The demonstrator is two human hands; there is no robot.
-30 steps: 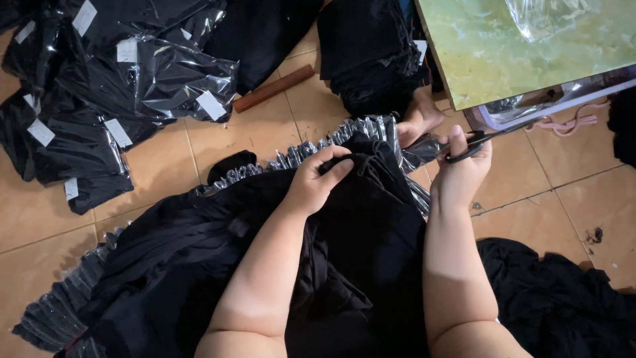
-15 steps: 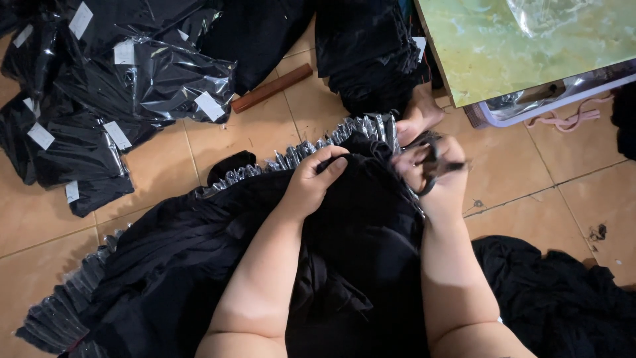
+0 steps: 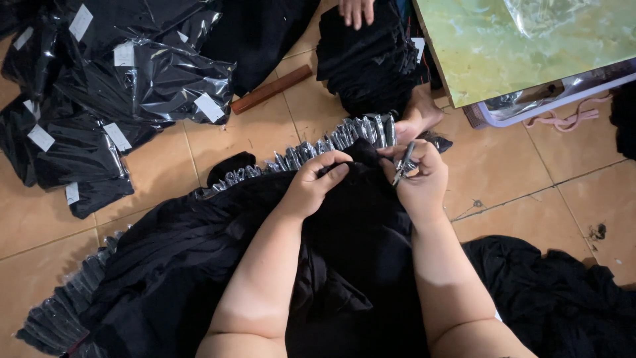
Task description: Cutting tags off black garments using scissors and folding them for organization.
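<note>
Centrally, black fabric (image 3: 344, 225) is pinched by the left hand (image 3: 317, 182); small scissors (image 3: 402, 166) are gripped in the right hand (image 3: 421, 180), touching the cloth.

We find bare floor tiles (image 3: 523, 172) open rightward, while bagged black garments (image 3: 119, 79) and a green table (image 3: 523, 46) hem us in ahead

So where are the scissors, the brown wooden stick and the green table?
scissors (image 3: 403, 163): head view, on the metal blades in the right hand.
brown wooden stick (image 3: 273, 88): head view, middle of its length, on the floor.
green table (image 3: 503, 53): head view, bare tabletop.
</note>
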